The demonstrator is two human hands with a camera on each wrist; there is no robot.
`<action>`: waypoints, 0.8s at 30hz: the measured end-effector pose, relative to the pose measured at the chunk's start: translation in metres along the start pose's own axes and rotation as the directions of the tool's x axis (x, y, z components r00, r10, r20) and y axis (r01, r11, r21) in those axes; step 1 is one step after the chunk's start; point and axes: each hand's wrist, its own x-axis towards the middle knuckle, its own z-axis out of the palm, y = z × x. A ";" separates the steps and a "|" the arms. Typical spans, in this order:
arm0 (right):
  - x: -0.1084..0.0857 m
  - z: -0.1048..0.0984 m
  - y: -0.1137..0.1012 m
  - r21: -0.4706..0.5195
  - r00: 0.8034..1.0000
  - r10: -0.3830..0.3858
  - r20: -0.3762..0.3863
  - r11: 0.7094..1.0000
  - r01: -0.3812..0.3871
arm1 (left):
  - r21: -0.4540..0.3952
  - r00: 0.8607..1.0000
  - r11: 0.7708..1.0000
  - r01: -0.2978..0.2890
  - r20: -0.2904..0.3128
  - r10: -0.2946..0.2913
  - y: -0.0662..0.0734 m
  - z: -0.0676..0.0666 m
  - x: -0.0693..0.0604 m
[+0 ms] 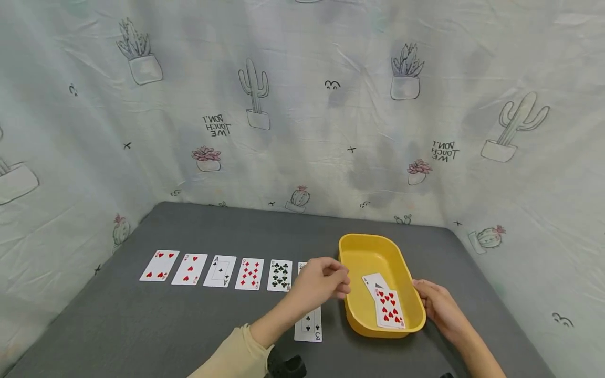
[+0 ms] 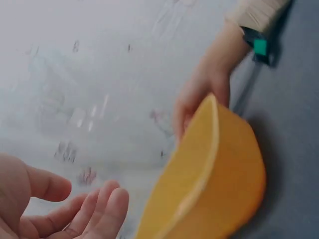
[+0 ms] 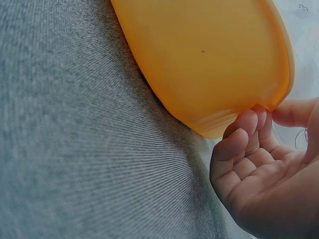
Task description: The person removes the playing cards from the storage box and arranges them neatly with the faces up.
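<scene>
A yellow plastic tray [image 1: 355,315] stands on the right part of the table with two playing cards inside. The upper one is a red heart card [image 1: 389,308], overlapping another white card [image 1: 372,279]. At the tray's right side, my right hand [image 1: 441,310] pinches the rim between thumb and fingers, as the right wrist view shows. My left hand [image 1: 317,281] hovers by the tray's left rim. Its fingers [image 2: 107,214] are loosely bent with nothing between them. Beneath the left forearm lies a three of clubs [image 1: 310,326], and the left hand partly covers another card [image 1: 301,266].
Several face-up cards run in a row across the grey table [image 1: 142,325], from a heart card [image 1: 159,265] past an ace of clubs [image 1: 220,271] to a club card [image 1: 280,275]. A patterned curtain [image 1: 302,105] encloses the table's back and sides.
</scene>
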 end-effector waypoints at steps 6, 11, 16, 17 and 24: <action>0.002 -0.006 -0.004 0.027 0.999 -0.015 0.028 1.000 0.015 | -0.059 0.994 0.993 0.102 0.055 -0.099 0.011 0.033 0.036; 0.004 -0.008 -0.001 0.034 0.999 0.000 0.041 0.999 -0.001 | -0.122 0.965 0.957 0.262 0.063 -0.256 -0.003 0.054 0.051; 0.005 -0.007 0.000 0.028 0.999 -0.011 0.031 1.000 0.010 | -0.140 0.919 0.908 0.394 0.031 -0.393 -0.015 0.074 0.053; 0.005 -0.006 0.000 0.028 0.999 -0.013 0.031 1.000 0.012 | -0.137 0.909 0.900 0.414 0.021 -0.416 -0.017 0.077 0.052; 0.004 -0.003 0.001 0.042 0.999 -0.023 0.030 0.999 0.022 | -0.129 0.872 0.868 0.480 -0.039 -0.488 -0.027 0.090 0.052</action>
